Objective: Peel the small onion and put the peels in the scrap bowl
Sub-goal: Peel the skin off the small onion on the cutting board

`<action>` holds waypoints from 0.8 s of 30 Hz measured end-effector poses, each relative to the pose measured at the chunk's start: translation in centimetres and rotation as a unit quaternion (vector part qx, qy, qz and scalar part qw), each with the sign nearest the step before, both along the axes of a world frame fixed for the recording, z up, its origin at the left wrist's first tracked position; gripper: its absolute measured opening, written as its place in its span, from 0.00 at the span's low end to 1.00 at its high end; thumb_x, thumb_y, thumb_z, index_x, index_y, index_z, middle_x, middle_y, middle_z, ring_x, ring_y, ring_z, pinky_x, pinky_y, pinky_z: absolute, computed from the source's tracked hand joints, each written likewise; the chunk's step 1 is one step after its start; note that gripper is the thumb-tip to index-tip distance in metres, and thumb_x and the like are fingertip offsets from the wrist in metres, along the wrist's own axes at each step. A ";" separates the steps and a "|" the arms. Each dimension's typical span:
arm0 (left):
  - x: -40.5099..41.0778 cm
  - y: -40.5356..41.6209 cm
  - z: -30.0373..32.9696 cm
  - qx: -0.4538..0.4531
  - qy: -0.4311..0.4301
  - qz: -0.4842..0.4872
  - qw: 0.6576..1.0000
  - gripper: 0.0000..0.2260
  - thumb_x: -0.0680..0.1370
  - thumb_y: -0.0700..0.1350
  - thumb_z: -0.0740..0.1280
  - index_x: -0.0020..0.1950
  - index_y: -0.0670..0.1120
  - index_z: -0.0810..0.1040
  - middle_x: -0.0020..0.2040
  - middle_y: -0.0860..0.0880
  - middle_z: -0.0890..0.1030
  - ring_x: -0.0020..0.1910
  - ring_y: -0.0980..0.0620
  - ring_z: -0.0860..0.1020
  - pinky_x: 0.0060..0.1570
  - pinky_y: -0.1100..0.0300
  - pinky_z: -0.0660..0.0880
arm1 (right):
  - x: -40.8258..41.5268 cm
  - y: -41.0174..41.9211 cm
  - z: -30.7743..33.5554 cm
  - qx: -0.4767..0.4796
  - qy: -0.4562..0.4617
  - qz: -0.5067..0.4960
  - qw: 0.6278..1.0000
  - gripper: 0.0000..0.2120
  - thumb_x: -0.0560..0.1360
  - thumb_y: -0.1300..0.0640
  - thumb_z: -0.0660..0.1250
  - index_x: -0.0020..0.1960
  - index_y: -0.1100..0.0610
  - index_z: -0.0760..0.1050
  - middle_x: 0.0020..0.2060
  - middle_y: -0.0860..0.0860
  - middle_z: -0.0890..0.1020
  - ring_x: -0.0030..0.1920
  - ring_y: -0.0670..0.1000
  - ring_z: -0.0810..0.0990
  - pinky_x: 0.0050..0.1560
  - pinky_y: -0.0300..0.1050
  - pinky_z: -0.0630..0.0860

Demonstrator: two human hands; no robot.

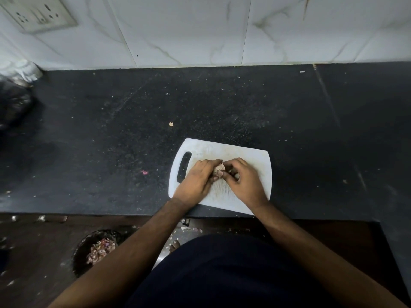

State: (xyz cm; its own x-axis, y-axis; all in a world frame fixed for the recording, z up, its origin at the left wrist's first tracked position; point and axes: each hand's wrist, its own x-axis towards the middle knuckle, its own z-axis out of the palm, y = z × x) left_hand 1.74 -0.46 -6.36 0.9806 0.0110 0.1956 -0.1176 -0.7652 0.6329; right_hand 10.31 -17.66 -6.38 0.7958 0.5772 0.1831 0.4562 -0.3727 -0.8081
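Fingers of left hand [195, 182] and right hand [243, 182] pinch small onion [219, 169]

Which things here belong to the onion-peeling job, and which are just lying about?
Belong to the job:
small onion
left hand and right hand, both gripping the onion
cutting board
scrap bowl of peels, down on the floor

Just lying about:
wall socket
black bag at the counter's left edge
pink scrap on the counter
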 end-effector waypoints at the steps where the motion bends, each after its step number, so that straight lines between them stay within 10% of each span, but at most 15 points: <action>1: -0.1 0.0 -0.1 -0.007 0.006 -0.002 1.000 0.23 0.82 0.42 0.66 0.76 0.43 0.66 0.61 0.46 0.77 0.58 0.52 0.73 0.63 0.56 0.72 | 0.1 0.0 0.0 -0.009 -0.002 -0.004 1.000 0.07 0.77 0.52 0.73 0.52 0.54 0.79 0.45 0.46 0.81 0.45 0.45 0.80 0.45 0.48 0.80; 24: 0.3 0.2 0.1 -0.042 0.015 0.018 0.999 0.17 0.79 0.50 0.72 0.66 0.48 0.75 0.58 0.52 0.80 0.57 0.56 0.74 0.59 0.62 0.71 | -0.2 0.8 -0.4 -0.179 -0.080 -0.040 0.980 0.04 0.80 0.61 0.63 0.55 0.58 0.72 0.45 0.53 0.82 0.45 0.56 0.81 0.42 0.54 0.76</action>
State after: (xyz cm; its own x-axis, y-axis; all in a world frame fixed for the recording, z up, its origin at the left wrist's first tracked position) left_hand 2.03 -0.31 -6.30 0.9846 0.0613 0.1637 -0.0717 -0.7122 0.6983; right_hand 10.08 -16.85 -6.76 0.8192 0.5634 0.1069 0.5237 -0.6590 -0.5399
